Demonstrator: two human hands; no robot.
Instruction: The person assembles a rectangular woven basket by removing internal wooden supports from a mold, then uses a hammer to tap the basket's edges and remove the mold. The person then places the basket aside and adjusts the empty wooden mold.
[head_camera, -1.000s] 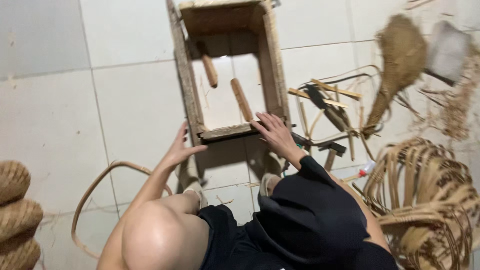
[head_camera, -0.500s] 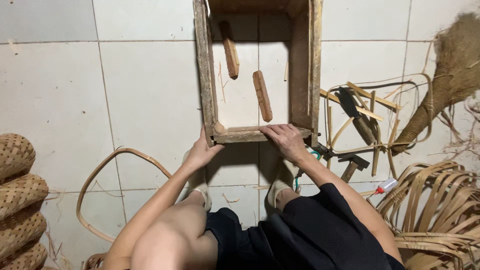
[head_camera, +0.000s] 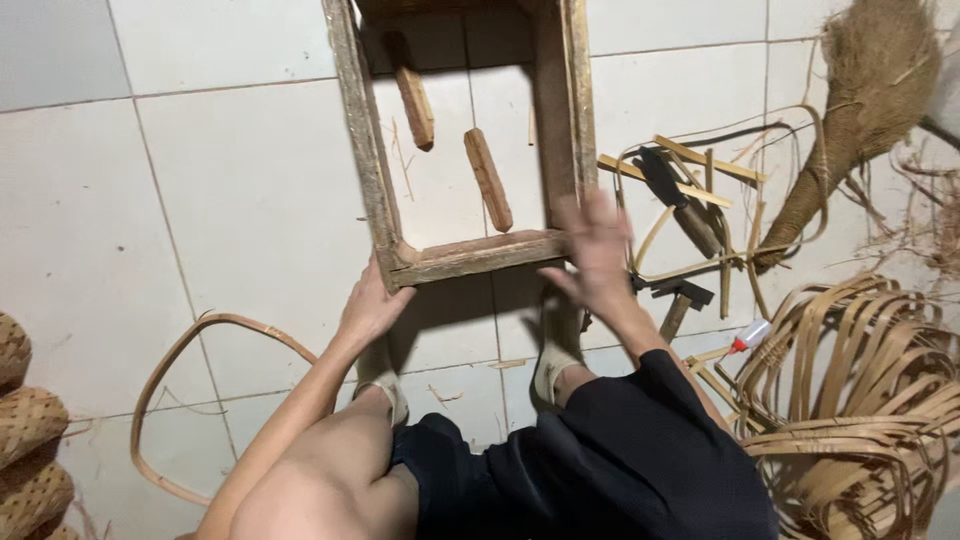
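- The tiled floor (head_camera: 200, 200) carries everything; pale square tiles, littered with slivers
- The wooden frame (head_camera: 370, 170), an open rectangle of rough weathered bars, lies straight ahead of the person, its long axis running away from them, its near crossbar (head_camera: 480, 256) just past the feet
- A heap of coiled rattan strips (head_camera: 850, 400) sits to the right, woven baskets (head_camera: 25, 440) at the left edge, a straw broom (head_camera: 850, 120) upper right
- Left hand (head_camera: 372, 308) grips the near left corner of the frame, fingers curled beneath it
- Right hand (head_camera: 598, 250) is blurred, fingers spread, at the near right corner; whether it touches the wood I cannot tell
- Two short wooden pegs (head_camera: 488, 180) lie on the floor inside the frame; a hammer (head_camera: 680, 300) lies just right of the right hand
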